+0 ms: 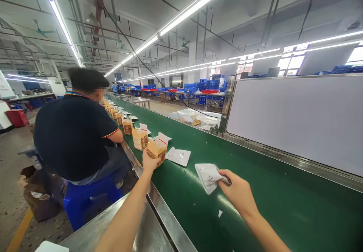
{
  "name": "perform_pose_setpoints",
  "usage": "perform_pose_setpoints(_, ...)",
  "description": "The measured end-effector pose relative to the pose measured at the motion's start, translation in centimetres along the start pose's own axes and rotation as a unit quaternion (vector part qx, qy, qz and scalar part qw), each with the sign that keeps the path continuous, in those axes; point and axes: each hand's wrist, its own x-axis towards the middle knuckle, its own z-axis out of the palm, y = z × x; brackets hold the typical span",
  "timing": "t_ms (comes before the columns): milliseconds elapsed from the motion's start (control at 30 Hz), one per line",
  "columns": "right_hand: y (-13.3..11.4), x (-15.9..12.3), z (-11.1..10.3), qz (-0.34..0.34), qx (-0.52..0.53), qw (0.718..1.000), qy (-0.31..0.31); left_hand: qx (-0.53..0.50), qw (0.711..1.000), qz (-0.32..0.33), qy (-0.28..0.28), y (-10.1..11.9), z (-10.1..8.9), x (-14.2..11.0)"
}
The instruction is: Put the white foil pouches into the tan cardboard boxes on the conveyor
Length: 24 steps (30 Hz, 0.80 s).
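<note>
My left hand [149, 162] is wrapped round the near side of a small brown-and-cream carton [159, 151] with its top flaps up, standing on the green conveyor belt [255, 206]. Between the thumb and fingers of my right hand [238, 189] a white sachet [207, 176] is pinched by one corner, held over the belt. What looks like a small dark edge shows at the pinch, too unclear to name. Another white sachet [179, 156] lies flat on the belt just right of the carton. A second open carton [140, 138] stands directly behind the held one.
More cartons [127, 127] and sachets line the belt into the distance. A person in a dark shirt [76, 134] sits on a blue stool [85, 199] at the left. A white panel [295, 119] rises beyond the belt's far rail. Nearest me is a metal table edge [136, 229].
</note>
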Motion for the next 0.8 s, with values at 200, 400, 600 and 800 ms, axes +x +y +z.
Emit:
perform_pose_setpoints(200, -5.6, -2.4, -6.0, -0.255, 0.149, 0.884, 0.362, -0.058, 0.99, 0.092, -0.09, 4.6, 3.0, -13.4)
perform_pose_setpoints(400, -3.6, -5.6, -7.2, -0.413, 0.038, 0.872, 0.258, -0.073, 0.99, 0.111, -0.052, 6.5, 3.2, -23.5)
perform_pose_setpoints(600, -1.9, -10.3, -9.0, -0.432, -0.023, 0.901, 0.011, 0.0, 0.934, 0.347, -0.083, 5.4, 2.5, -26.7)
perform_pose_setpoints(800, -2.5, -12.5, -11.0, -0.217, 0.092, 0.919, -0.315, 0.031, 0.934, 0.336, -0.115, 5.0, 1.9, -30.5)
